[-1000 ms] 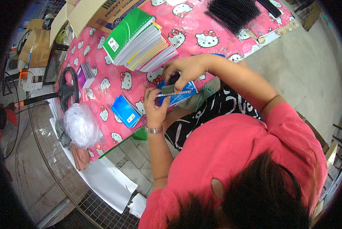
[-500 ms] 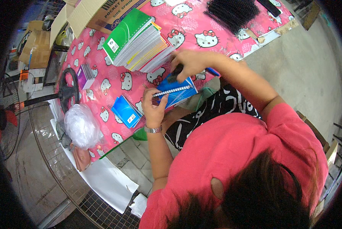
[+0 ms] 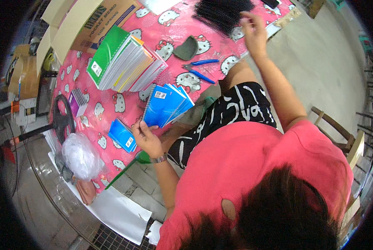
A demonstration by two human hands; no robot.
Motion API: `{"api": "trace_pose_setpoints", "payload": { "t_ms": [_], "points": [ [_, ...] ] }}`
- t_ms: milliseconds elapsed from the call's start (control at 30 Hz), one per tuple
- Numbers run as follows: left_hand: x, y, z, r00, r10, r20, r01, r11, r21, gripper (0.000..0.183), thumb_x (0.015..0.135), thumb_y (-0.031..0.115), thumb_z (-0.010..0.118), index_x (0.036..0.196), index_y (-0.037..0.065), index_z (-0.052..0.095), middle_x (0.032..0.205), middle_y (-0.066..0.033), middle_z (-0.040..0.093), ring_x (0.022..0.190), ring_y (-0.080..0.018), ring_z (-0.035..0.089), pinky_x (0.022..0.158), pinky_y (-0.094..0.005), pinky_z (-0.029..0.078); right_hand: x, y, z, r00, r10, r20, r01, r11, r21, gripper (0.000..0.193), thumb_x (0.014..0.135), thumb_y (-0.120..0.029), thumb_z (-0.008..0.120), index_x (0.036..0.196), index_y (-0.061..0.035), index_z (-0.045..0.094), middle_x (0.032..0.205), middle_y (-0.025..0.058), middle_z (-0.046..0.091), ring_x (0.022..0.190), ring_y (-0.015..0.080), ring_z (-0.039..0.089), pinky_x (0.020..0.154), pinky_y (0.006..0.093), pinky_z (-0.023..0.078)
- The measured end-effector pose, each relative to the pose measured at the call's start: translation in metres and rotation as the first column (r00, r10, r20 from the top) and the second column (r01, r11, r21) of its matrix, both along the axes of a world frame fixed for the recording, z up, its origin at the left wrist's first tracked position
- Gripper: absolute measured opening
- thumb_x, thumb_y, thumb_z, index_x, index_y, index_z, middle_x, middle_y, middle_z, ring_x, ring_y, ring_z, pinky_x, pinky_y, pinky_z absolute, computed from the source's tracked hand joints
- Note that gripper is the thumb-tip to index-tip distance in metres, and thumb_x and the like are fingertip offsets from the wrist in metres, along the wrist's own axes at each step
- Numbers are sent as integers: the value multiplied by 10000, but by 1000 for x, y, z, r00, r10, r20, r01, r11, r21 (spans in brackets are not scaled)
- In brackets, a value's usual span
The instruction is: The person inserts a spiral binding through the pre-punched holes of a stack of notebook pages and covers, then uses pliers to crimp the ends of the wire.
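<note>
A blue spiral notebook (image 3: 156, 106) is in my left hand (image 3: 148, 139), its fingers closed on the lower corner by the wire binding. More blue notebooks (image 3: 182, 102) lie fanned against its right side. Far to the right, my right hand (image 3: 255, 35) is held out at the edge of a pile of black coils (image 3: 224, 14), fingers bent and apart. I cannot make out anything in them. Between the hands, blue-handled pliers (image 3: 201, 71) lie on the table, handles spread. Beyond them rests a dark, roughly heart-shaped pad (image 3: 186, 48).
A tall stack of notebooks with a green cover (image 3: 111, 54) stands beyond my left hand, before a cardboard box (image 3: 107, 25). Small blue notebooks (image 3: 122, 135), purple pads (image 3: 78, 102) and a clear plastic bag (image 3: 82, 156) sit at left on the pink patterned tablecloth (image 3: 107, 118).
My right hand has left the blue notebook and moved away to the black coils, without the dark thing it held. My left hand keeps the notebook, now turned. Pliers and pad are uncovered.
</note>
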State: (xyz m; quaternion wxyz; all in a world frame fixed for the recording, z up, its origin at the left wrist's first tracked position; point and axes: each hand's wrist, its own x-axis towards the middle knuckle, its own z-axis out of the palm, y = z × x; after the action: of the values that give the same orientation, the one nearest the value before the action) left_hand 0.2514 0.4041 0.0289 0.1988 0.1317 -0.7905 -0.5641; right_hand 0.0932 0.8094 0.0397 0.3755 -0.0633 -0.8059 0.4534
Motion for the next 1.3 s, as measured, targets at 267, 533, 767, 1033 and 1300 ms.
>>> {"api": "trace_pose_setpoints", "payload": {
  "t_ms": [267, 533, 767, 1033, 1300],
  "points": [
    [-14, 27, 14, 999, -36, -2, 36, 999, -26, 234, 979, 172, 542, 1114, -19, 530, 951, -111, 567, 579, -144, 581, 519, -250, 489, 29, 164, -131, 720, -510, 470, 567, 823, 25, 396, 864, -158, 529, 1221, 14, 546, 1202, 225, 580, 1132, 358, 543, 954, 438, 418],
    [-16, 26, 16, 997, -49, 52, 54, 995, -89, 300, 986, 183, 528, 1190, -35, 540, 897, -107, 610, 567, -132, 579, 512, -247, 473, 95, 62, -96, 804, -124, 581, -389, 629, 673, 452, 847, -276, 529, 1197, 7, 573, 1149, 243, 612, 1085, 382, 580, 954, 438, 444],
    [-19, 34, 17, 995, -101, -14, 100, 994, -50, 239, 993, 204, 518, 1042, -26, 559, 979, -106, 602, 614, -136, 616, 501, -253, 474, 80, -71, 5, 555, 541, 632, -722, 691, 42, 315, 776, -269, 668, 977, -27, 660, 934, 157, 653, 860, 340, 632, 809, 448, 495],
    [-12, 13, -2, 997, -78, 19, 78, 997, 2, 257, 988, 209, 531, 1075, -33, 532, 906, -97, 591, 608, -155, 610, 536, -263, 497, 63, -104, -13, 727, 439, 528, -668, 629, 397, 548, 706, -280, 744, 1179, -67, 568, 1035, 149, 593, 1040, 359, 548, 907, 436, 439],
    [-10, 25, 2, 999, -46, -23, 47, 998, 44, 222, 929, 82, 608, 1121, -21, 566, 934, -79, 611, 727, -133, 606, 623, -247, 518, 112, -166, 38, 416, 876, 246, -908, 382, 176, 568, 695, -264, 762, 1207, -81, 599, 1096, 137, 579, 1025, 325, 550, 898, 417, 460]
  ]
}}
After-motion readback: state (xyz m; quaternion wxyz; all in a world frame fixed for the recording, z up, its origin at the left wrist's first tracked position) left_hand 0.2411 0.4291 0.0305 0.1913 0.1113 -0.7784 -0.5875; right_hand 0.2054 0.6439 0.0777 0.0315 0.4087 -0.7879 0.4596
